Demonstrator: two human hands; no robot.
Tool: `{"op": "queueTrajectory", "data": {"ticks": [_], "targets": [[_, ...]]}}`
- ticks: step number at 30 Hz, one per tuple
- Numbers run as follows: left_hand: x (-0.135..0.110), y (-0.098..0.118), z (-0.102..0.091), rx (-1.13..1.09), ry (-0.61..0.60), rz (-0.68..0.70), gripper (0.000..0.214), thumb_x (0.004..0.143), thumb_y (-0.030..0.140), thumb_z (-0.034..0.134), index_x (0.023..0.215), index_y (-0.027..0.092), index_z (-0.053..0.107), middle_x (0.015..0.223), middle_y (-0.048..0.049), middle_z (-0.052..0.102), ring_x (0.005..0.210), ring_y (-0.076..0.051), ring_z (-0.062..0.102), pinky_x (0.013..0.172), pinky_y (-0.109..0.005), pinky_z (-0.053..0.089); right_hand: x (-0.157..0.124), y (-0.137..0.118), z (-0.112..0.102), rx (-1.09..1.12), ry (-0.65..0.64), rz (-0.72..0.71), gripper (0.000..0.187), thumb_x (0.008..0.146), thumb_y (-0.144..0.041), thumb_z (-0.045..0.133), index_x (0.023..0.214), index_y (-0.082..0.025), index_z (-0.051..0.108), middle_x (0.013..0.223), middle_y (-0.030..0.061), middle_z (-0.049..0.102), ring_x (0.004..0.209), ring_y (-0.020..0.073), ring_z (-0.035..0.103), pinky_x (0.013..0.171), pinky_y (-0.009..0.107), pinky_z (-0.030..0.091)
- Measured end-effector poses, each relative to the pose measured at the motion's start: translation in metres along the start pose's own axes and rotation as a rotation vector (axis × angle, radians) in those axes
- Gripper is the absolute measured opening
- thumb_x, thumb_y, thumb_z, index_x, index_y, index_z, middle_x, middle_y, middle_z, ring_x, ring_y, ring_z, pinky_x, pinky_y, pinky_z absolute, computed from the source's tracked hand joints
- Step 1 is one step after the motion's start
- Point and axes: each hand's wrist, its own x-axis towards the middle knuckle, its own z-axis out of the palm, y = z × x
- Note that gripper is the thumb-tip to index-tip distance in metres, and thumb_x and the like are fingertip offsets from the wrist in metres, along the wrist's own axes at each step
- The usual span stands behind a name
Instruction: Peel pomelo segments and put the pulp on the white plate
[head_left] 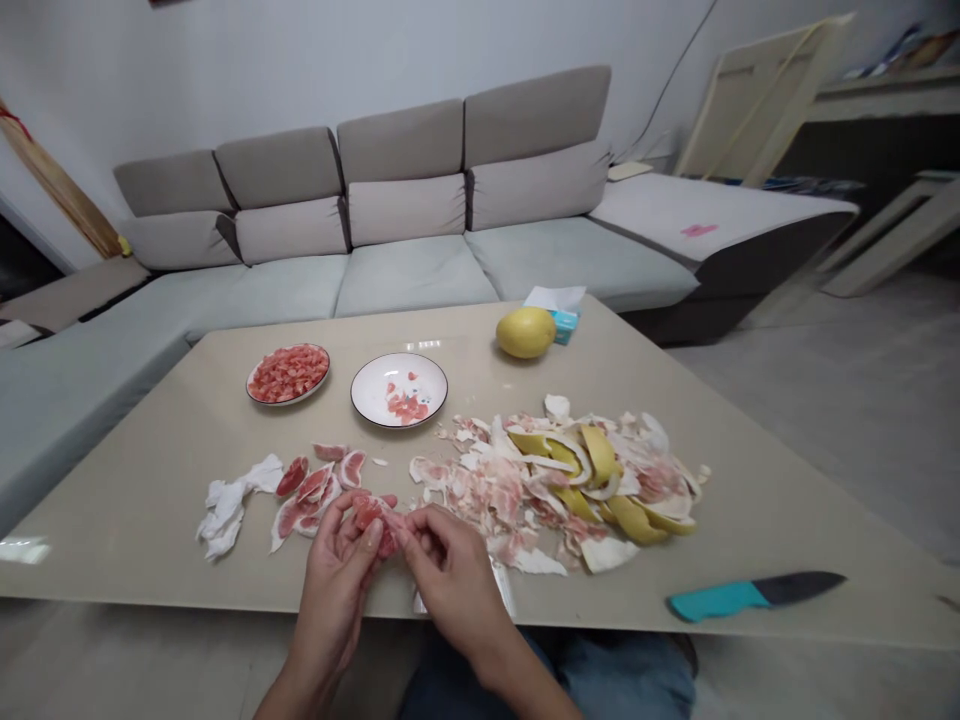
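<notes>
Near the table's front edge, my left hand [339,560] is closed around a red pomelo segment [370,512]. My right hand [448,560] pinches the pale skin at the segment's right side. Just beyond my left hand lie several unpeeled pomelo segments [315,487]. A white plate [367,395] with a few bits of red flesh stands in front of my hands. To its left, another plate [279,402] is heaped with red pomelo flesh. A wide pile of peeled skins [495,490] and yellow rind [637,518] spreads to the right of my right hand.
A knife [724,600] with a teal handle lies near the front right edge. A whole yellow pomelo [525,333] sits at the back beside a blue tissue pack [565,325]. Crumpled white tissue [225,512] lies on the left. A grey sofa [409,270] stands behind the table.
</notes>
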Motion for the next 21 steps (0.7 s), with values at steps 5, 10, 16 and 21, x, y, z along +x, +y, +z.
{"op": "queueTrajectory", "data": {"ticks": [5, 10, 16, 21], "targets": [[-0.002, 0.005, 0.001, 0.007, -0.035, -0.055, 0.046, 0.071, 0.023, 0.081, 0.109, 0.017, 0.057, 0.1, -0.0097, 0.071, 0.088, -0.02, 0.07, 0.074, -0.025, 0.057, 0.001, -0.003, -0.006, -0.005, 0.011, 0.034, 0.025, 0.09, -0.031, 0.052, 0.07, -0.018, 0.058, 0.066, 0.0001, 0.056, 0.057, 0.0132, 0.05, 0.054, 0.023, 0.038], [0.0, 0.008, 0.001, -0.015, -0.078, -0.122, 0.042, 0.075, 0.021, 0.078, 0.111, 0.018, 0.058, 0.091, -0.0056, 0.07, 0.077, -0.014, 0.069, 0.072, -0.026, 0.059, 0.003, -0.003, -0.013, -0.021, 0.05, 0.013, 0.02, 0.088, -0.027, 0.051, 0.071, -0.019, 0.057, 0.063, -0.001, 0.055, 0.056, 0.0133, 0.05, 0.053, 0.023, 0.037], [0.007, 0.013, 0.004, -0.134, -0.157, -0.212, 0.029, 0.079, 0.017, 0.073, 0.106, 0.016, 0.062, 0.091, -0.007, 0.07, 0.081, -0.017, 0.069, 0.076, -0.029, 0.058, 0.007, 0.003, -0.017, 0.154, -0.007, 0.029, 0.017, 0.089, -0.031, 0.053, 0.078, -0.02, 0.059, 0.075, 0.0009, 0.061, 0.069, 0.0155, 0.056, 0.062, 0.024, 0.043], [0.007, 0.015, 0.003, -0.1, -0.165, -0.214, 0.026, 0.079, 0.015, 0.073, 0.104, 0.016, 0.065, 0.095, -0.0073, 0.07, 0.084, -0.017, 0.068, 0.077, -0.029, 0.058, 0.009, 0.005, -0.015, 0.326, -0.061, 0.103, 0.021, 0.089, -0.039, 0.055, 0.081, -0.02, 0.058, 0.077, 0.0001, 0.061, 0.072, 0.0154, 0.057, 0.064, 0.024, 0.045]]}}
